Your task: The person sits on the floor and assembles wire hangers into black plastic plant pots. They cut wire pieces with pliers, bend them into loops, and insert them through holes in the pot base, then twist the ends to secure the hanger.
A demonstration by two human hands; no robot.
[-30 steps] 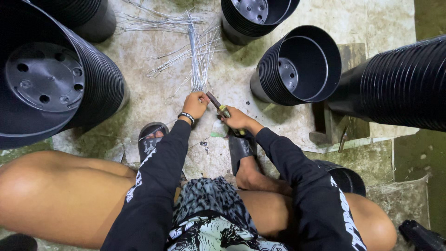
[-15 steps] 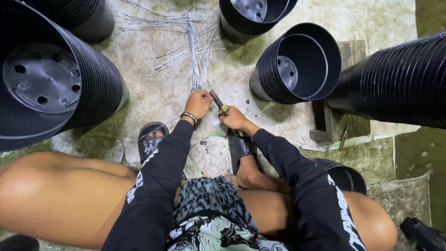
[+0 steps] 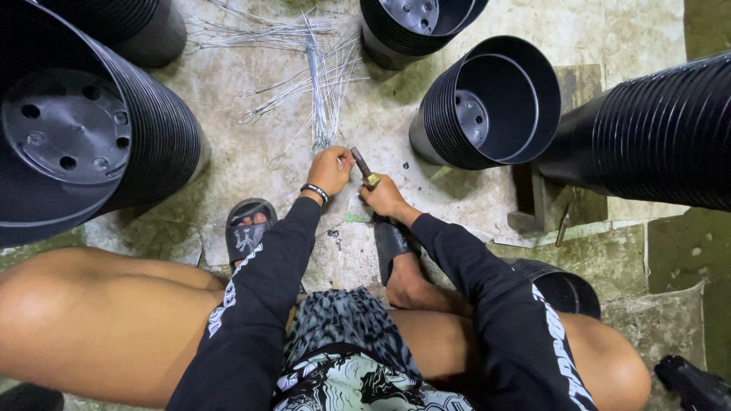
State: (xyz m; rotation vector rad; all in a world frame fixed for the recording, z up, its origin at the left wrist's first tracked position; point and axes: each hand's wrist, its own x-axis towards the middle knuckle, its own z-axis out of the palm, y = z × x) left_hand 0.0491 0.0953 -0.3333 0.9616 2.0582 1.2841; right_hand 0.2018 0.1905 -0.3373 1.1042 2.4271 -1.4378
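Squatting low over the concrete floor (image 3: 228, 160), the person keeps both hands close between the sandalled feet. Right hand (image 3: 384, 196) wraps shut around the handle of a small pliers-like tool (image 3: 362, 164), its tip angled up toward the left hand (image 3: 329, 169) — whose fingers (image 3: 344, 158) pinch the near ends of a bundle of thin wires (image 3: 324, 99), steadying them for the tool. Just beyond the fingers the wires fan out loose. Farther off, nested stacks of black plastic pots (image 3: 487, 106) ring the spot — within reach.
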